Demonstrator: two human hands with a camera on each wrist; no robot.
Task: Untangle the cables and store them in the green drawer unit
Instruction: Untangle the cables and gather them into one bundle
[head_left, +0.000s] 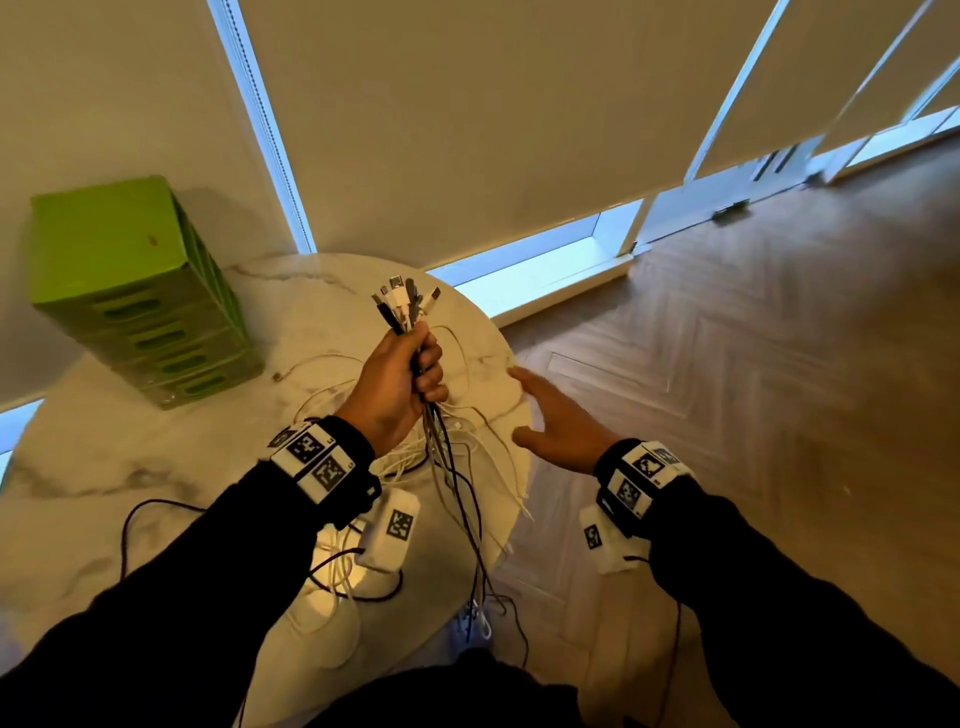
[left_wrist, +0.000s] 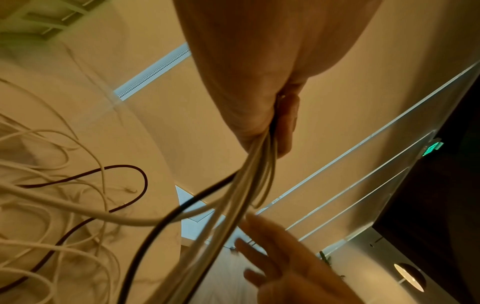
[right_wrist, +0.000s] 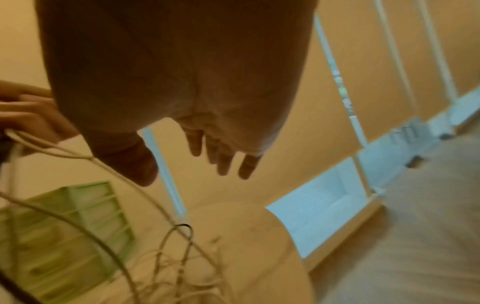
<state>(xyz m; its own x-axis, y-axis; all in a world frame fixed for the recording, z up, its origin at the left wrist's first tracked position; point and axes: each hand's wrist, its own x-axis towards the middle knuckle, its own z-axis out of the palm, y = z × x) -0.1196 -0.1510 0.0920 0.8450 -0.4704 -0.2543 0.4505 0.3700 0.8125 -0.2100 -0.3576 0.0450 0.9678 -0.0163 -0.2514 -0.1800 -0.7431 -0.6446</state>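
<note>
My left hand (head_left: 410, 371) grips a bundle of white and black cables (head_left: 452, 467) above the round marble table (head_left: 104, 467). The plug ends (head_left: 402, 299) stick up out of the fist, and the loose lengths hang down past the table's front edge. In the left wrist view the cables (left_wrist: 249, 181) run out from under the curled fingers. My right hand (head_left: 550, 415) hovers to the right of the bundle, fingers straight and spread, holding nothing; its fingers (right_wrist: 223, 162) show empty in the right wrist view. The green drawer unit (head_left: 140, 291) stands at the table's far left, drawers closed.
More white and dark cable loops (left_wrist: 64, 205) lie tangled on the tabletop near me. Roller blinds and a low window sill (head_left: 545, 260) run behind the table. Wooden herringbone floor (head_left: 753, 364) lies to the right.
</note>
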